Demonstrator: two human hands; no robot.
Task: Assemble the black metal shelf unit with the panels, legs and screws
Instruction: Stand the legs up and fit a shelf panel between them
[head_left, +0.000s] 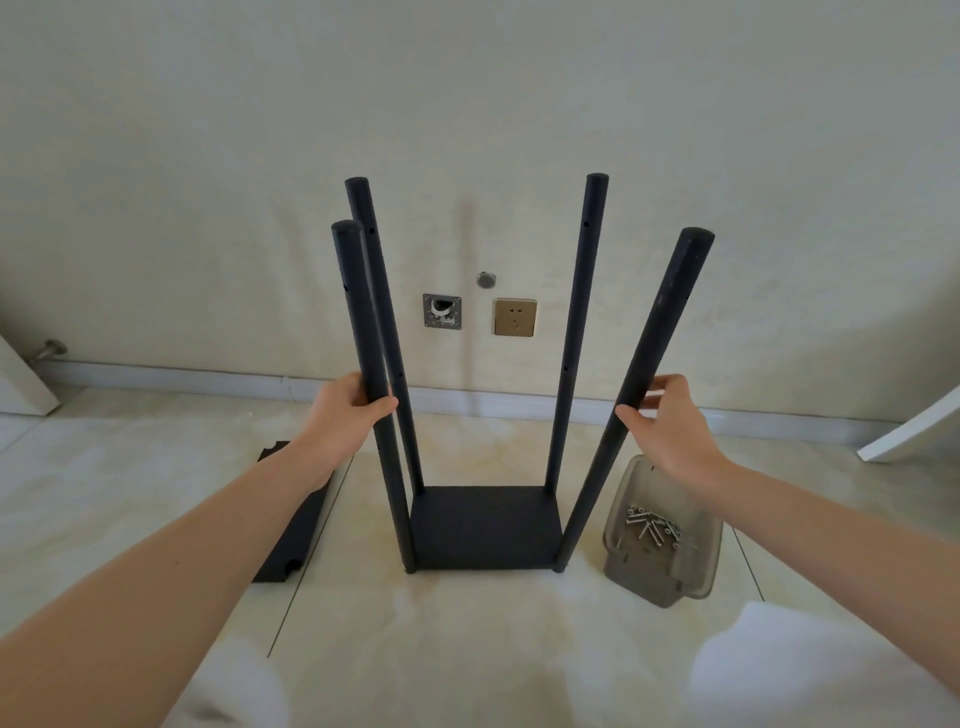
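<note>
so far one flat black panel (485, 527) sits on the floor between the hands with four round matte legs (576, 332) standing at its corners. left hand (347, 415) grips the near-left leg (370, 384); right hand (670, 421) hovers released beside the near-right leg (644, 374). spare notched panel (293, 525) under the left forearm, screws (652, 527) in a translucent tub (670, 577) below the right hand; upper shelves seem left.

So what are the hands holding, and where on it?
The left hand grips the near-left leg about halfway up. The right hand is around the near-right leg midway, fingers loose, thumb touching.
</note>
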